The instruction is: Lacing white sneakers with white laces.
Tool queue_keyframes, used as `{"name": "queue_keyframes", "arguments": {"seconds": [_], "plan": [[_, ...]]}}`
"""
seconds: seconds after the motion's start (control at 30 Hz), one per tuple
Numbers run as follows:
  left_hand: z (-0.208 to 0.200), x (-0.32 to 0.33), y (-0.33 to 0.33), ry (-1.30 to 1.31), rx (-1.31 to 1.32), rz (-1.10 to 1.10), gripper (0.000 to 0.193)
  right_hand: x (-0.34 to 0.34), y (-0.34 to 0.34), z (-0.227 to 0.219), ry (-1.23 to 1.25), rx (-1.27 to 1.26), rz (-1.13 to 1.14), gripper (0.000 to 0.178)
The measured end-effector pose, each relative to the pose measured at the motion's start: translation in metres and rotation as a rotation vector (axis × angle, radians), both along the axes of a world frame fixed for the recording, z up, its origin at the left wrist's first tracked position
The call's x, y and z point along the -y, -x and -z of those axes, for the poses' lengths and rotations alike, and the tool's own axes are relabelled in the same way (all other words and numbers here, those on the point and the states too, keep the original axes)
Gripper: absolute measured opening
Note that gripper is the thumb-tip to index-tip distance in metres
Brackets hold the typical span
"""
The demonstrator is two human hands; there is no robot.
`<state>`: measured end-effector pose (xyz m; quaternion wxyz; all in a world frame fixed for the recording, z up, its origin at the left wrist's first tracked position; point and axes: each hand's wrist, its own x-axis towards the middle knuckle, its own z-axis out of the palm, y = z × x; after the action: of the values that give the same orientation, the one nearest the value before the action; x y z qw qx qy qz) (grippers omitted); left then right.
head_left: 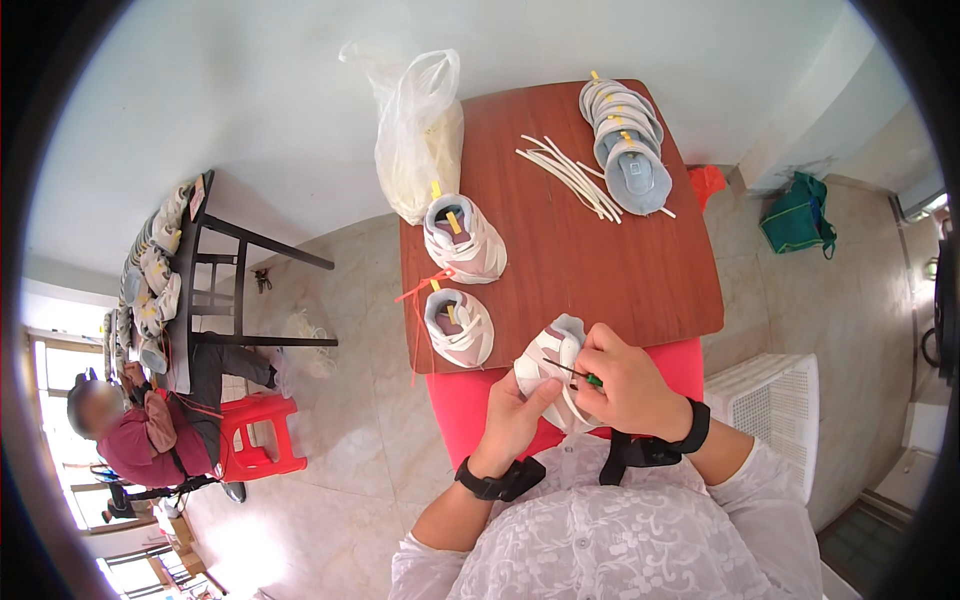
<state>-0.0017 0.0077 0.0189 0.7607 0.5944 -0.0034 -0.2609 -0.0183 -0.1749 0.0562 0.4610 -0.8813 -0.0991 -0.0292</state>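
A white and pale pink shoe upper point(540, 352) is held at the table's near edge, over my lap. My left hand point(516, 420) grips its near side, thumb pressed on top. In my right hand point(628, 382) is a thin dark tool with a green handle point(594, 380), its shaft lying across the upper's lace area. The tool's tip is too small to make out. Left of my hands stand two laced shoe uppers, a nearer one point(462, 345) and a farther one point(482, 255). A red cord point(425, 288) lies between them.
The brown table point(600, 285) carries loose white laces point(575, 180), nested grey uppers point(636, 180) and a plastic bag point(420, 150). A white basket point(770, 410) stands right, a green bag point(798, 215) on the floor. At left, another person point(150, 430) sits by a shoe-laden table point(190, 290).
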Motion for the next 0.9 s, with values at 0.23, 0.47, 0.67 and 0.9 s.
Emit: {"name": "queue_keyframes", "arguments": {"seconds": [0.23,0.47,0.67,0.9], "plan": [[-0.004,-0.002,0.004,0.085,-0.025,-0.024,0.027,0.010,-0.003,0.003,-0.035,-0.079,0.008,0.013],[-0.001,-0.005,-0.009,0.102,-0.009,-0.165,0.027,-0.002,-0.006,-0.006,-0.079,0.023,0.074,0.014],[-0.001,-0.007,-0.009,0.010,0.076,-0.180,0.028,-0.007,0.005,-0.004,-0.107,-0.053,-0.005,0.013],[-0.009,-0.009,-0.013,0.076,0.055,-0.200,0.028,0.016,-0.008,0.007,-0.202,-0.164,-0.050,0.015]]}}
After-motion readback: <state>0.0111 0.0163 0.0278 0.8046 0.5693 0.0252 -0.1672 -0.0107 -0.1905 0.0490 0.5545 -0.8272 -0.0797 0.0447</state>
